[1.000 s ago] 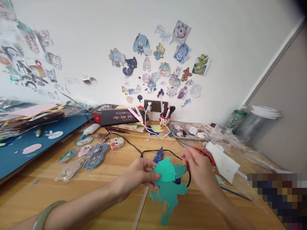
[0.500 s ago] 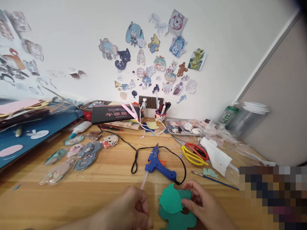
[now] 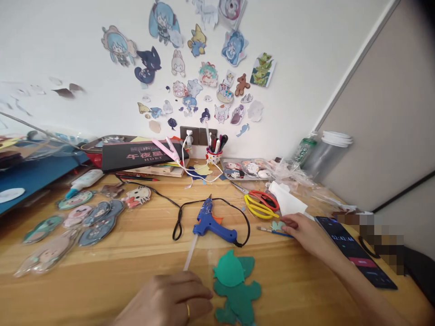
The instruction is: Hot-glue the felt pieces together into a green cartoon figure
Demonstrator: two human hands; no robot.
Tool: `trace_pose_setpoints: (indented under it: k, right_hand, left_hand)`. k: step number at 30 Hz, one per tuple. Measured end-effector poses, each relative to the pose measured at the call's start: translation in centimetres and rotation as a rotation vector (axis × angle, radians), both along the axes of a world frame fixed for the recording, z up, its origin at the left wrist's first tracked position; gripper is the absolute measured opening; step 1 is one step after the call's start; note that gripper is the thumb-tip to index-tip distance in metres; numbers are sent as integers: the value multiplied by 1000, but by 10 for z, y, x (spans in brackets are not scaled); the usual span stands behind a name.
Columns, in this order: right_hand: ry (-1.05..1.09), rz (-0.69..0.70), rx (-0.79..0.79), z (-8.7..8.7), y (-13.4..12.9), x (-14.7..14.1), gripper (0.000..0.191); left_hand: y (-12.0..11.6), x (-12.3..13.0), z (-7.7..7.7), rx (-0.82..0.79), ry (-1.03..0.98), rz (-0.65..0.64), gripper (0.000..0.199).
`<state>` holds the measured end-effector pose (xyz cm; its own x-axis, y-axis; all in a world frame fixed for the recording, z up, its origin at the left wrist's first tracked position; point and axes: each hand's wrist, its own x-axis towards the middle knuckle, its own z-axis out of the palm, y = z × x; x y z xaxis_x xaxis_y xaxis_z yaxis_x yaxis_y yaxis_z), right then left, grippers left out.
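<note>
A green cutout figure (image 3: 238,294) lies flat on the wooden table in front of me, with a brighter green rounded piece (image 3: 229,270) on its head end. Beside its left edge rests my left hand (image 3: 176,296), fingers loosely extended and holding nothing visible. Further right, my right hand (image 3: 304,231) reaches over the table, its fingertips pinched at the edge of a small pale green cutout (image 3: 277,225). A blue-handled paintbrush (image 3: 267,230) lies right by these fingertips, partly covered. Behind the figure is a blue glue gun (image 3: 214,226) with a clear glue stick (image 3: 190,253).
Yellow- and red-handled scissors (image 3: 260,206) lie near white tissue (image 3: 288,199). A phone (image 3: 353,253) sits at the right. Several plastic-wrapped cutouts (image 3: 102,222) and a glue bottle (image 3: 84,181) occupy the left. The black cord (image 3: 180,210) loops around the glue gun.
My right hand has left the green figure and moved right to the pale green cutout. My left hand has loosened its curled fingers. The view has turned right, showing the phone.
</note>
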<state>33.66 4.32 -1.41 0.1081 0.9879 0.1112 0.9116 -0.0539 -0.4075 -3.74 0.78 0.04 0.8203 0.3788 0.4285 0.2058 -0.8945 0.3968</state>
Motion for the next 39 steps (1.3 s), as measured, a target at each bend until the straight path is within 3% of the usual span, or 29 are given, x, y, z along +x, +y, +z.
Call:
trace_pose_setpoints:
  k: [4,10,14,17,20,23,25,27,30,32,36,39]
  right_hand:
    - [65,-4,-16,-5,3,-1,17]
    - [175,-67,128,-2,4,-3,18]
    - [229,-162,314,16,-18,-19,24]
    - [242,-20,250,30,-52,-51,17]
    - [37,301,118,29,-86,-92,20]
    - [-123,366,119,15,-105,-119,20]
    - [-187,379,127,5,-110,-128,35]
    - [-208,397,131,-3,-111,-131,37]
    - [-195,431,113,-11,-110,-131,15]
    - [-180,445,89,-14,-109,-129,13]
    - [-199,416,51,-15,-103,-111,18]
    - [-275,297,72,-13,-91,-86,22]
  left_hand:
    - [-3,10,4,304,90,37,38]
    - [-4,29,2,335,335,-22,36]
    - [-3,34,-13,365,426,-31,35]
    - [-3,32,-23,444,476,-4,34]
    - [-4,30,-29,502,463,12,33]
    - [-3,31,-30,538,393,13,32]
    - [0,32,-26,546,316,27,29]
    - [5,33,-19,522,204,51,26]
    - [12,33,-6,416,84,89,26]
    - [14,32,-2,364,73,105,26]
    - [9,31,-7,414,132,70,24]
    - [-3,31,-12,481,218,28,27]
